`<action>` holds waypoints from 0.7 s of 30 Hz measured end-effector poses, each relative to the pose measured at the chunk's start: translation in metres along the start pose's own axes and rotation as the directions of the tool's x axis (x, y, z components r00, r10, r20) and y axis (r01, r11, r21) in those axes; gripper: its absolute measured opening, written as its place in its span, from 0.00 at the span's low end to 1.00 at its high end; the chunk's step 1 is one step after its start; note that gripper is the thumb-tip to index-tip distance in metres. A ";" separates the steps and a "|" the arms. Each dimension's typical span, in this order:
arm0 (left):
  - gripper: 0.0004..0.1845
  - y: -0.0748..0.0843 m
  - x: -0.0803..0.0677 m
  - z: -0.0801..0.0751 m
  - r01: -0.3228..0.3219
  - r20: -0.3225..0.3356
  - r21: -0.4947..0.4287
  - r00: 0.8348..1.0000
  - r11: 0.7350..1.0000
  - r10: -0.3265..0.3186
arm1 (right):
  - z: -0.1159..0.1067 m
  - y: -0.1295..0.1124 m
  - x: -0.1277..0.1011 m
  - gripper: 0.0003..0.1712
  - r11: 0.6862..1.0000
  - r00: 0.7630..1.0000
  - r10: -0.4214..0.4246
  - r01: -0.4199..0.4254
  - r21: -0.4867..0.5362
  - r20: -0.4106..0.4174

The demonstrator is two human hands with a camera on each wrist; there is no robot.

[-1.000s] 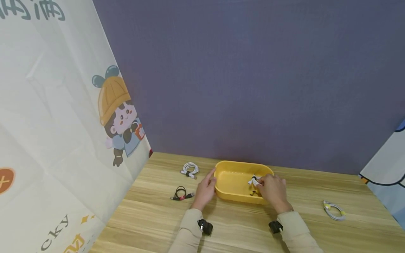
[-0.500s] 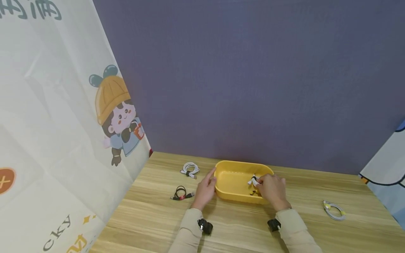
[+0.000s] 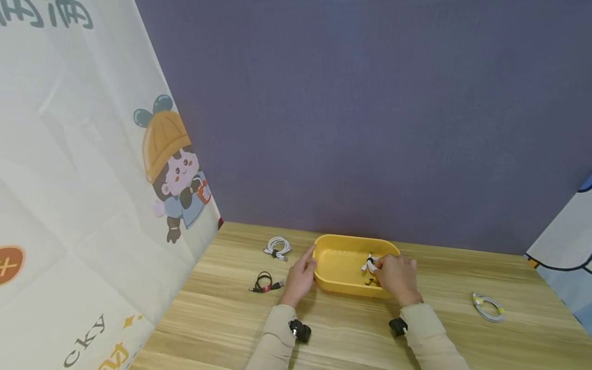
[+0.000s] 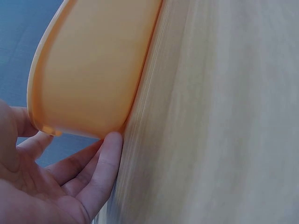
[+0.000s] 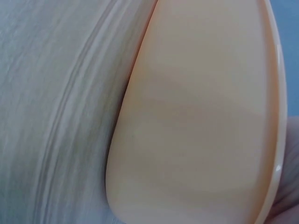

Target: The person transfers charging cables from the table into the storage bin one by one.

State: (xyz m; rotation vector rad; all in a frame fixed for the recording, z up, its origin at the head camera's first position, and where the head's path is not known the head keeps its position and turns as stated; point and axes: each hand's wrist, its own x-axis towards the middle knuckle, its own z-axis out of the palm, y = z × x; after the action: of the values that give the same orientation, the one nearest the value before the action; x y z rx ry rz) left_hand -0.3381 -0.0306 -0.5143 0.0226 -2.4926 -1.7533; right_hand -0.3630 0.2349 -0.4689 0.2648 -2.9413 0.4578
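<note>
The right hand [image 3: 395, 277] reaches into the yellow tray [image 3: 339, 262] on the wooden table [image 3: 351, 329], its grip closed on a coiled white cable [image 3: 370, 264] held low over the tray's right end; a small dark item beneath it may be another cable, but the head view is too small to tell. The left hand [image 3: 300, 275] rests against the tray's left end with fingers [image 4: 100, 170] relaxed, touching the outer wall and holding nothing. Judging by the layout, one bundle is about in, while three remain out: a white coil [image 3: 277, 247] and a black cable [image 3: 265, 283] left of the tray, and a pale cable [image 3: 487, 307] well apart on the right.
</note>
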 end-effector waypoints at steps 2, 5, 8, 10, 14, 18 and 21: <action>0.25 0.000 0.000 0.000 0.000 0.000 -0.001 1.000 1.000 0.000 | 0.000 0.000 0.000 0.08 1.000 1.000 -0.001 0.001 -0.001 0.004; 0.25 0.001 -0.001 0.000 -0.006 -0.005 0.000 1.000 1.000 0.006 | 0.000 -0.001 0.000 0.11 1.000 1.000 -0.002 0.002 0.000 0.013; 0.25 0.001 0.000 0.002 -0.008 -0.017 0.008 1.000 1.000 0.008 | 0.000 0.000 0.000 0.13 1.000 0.999 -0.004 0.004 0.003 0.032; 0.24 0.001 0.000 0.003 -0.011 -0.023 0.013 1.000 1.000 0.011 | 0.000 0.000 0.000 0.15 1.000 0.999 -0.005 0.004 0.005 0.040; 0.24 0.002 0.001 0.004 -0.006 -0.028 0.017 1.000 1.000 0.006 | 0.001 0.001 -0.001 0.17 1.000 0.999 -0.007 0.007 0.004 0.046; 0.24 0.002 0.001 0.005 -0.007 -0.030 0.016 1.000 1.000 0.008 | 0.002 0.001 -0.001 0.25 1.000 0.999 -0.019 0.019 0.002 0.033; 0.24 0.002 0.001 0.006 -0.008 -0.030 0.013 1.000 1.000 0.009 | 0.002 0.002 -0.001 0.30 0.999 0.999 -0.034 0.034 -0.005 0.013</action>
State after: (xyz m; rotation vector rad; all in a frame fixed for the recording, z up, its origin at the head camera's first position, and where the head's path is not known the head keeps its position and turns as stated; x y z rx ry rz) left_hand -0.3392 -0.0245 -0.5146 0.0391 -2.4795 -1.7204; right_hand -0.3627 0.2363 -0.4716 0.3175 -2.9454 0.4457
